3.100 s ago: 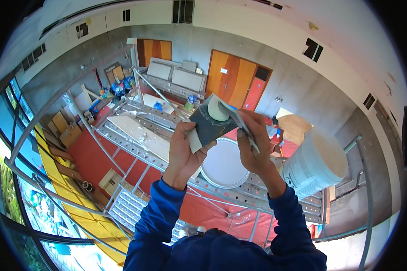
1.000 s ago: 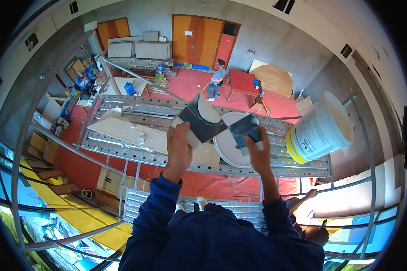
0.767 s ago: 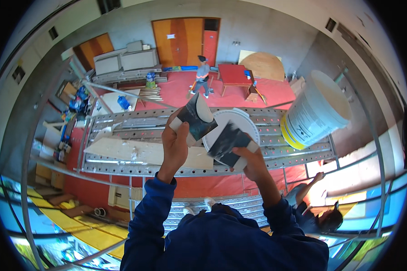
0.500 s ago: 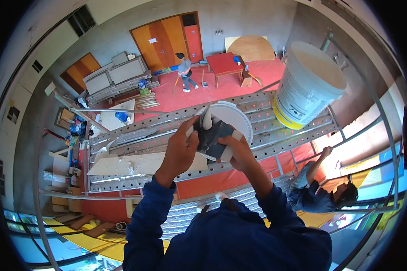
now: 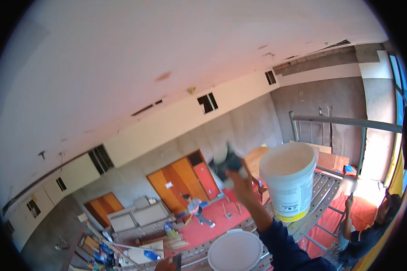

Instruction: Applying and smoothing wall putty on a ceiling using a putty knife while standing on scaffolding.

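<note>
My right hand (image 5: 240,184) is raised in front of me, closed round a putty knife (image 5: 228,166) with a wide dark blade. Whitish putty (image 5: 220,156) clings to that blade; motion blurs the tool. Low at the bottom edge, my left hand (image 5: 166,264) is mostly cut off, and its fingers hold another dark flat blade (image 5: 178,261), of which only a piece shows. A round white lid (image 5: 235,251) lies on the scaffold deck below my right forearm. To the right of that forearm stands a tall white bucket (image 5: 288,185) with a yellow base band.
The pale ceiling (image 5: 122,58) fills the upper view. A scaffold rail (image 5: 348,121) crosses at the right, above the perforated metal deck (image 5: 323,192). At the right, a co-worker (image 5: 371,230) holds up a tool. Another person (image 5: 198,210) is on the red floor below.
My view has tilted up toward the ceiling. The hands have parted: the right has risen with its putty knife and putty, while the left has dropped to the bottom edge.
</note>
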Demonstrator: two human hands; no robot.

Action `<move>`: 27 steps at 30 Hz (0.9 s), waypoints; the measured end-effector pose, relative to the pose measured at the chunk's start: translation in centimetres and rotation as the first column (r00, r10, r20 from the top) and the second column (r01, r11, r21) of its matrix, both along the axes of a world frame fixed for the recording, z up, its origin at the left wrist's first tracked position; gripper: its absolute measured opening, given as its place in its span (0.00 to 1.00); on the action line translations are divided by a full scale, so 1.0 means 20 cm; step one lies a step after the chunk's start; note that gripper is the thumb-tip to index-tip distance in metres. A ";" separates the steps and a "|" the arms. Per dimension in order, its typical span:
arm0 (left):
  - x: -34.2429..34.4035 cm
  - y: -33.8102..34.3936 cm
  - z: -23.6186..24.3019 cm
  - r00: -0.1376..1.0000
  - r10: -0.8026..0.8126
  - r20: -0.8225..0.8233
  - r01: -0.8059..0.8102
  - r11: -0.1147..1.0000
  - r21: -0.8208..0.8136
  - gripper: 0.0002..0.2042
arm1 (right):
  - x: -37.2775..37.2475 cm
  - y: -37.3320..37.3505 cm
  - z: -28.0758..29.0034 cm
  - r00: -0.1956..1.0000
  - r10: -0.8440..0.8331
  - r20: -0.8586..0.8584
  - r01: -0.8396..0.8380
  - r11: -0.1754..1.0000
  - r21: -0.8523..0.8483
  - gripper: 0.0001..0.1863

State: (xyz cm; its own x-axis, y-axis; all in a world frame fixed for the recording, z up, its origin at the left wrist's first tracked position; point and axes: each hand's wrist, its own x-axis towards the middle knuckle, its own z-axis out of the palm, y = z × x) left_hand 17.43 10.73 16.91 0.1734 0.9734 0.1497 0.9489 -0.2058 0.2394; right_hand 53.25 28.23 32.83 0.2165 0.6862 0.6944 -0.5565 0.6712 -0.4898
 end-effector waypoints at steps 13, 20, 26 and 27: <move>-0.28 -0.33 -0.18 0.912 0.375 0.165 -0.368 0.927 -0.071 0.21 | 0.50 0.11 1.62 0.650 -0.591 -0.477 0.760 0.508 0.405 0.27; -0.25 -0.40 -0.19 0.871 0.416 0.263 -0.405 0.909 -0.096 0.20 | 0.49 0.10 1.74 0.597 -0.645 -0.477 0.801 0.521 0.296 0.30; -0.27 -0.53 -0.22 0.747 0.432 0.505 -0.437 0.892 -0.116 0.20 | 0.26 0.02 1.82 0.550 -0.632 -0.547 0.800 0.585 0.129 0.27; -0.28 -0.56 -0.22 0.709 0.427 0.561 -0.441 0.889 -0.119 0.20 | 0.20 0.00 1.84 0.518 -0.623 -0.587 0.806 0.584 0.092 0.25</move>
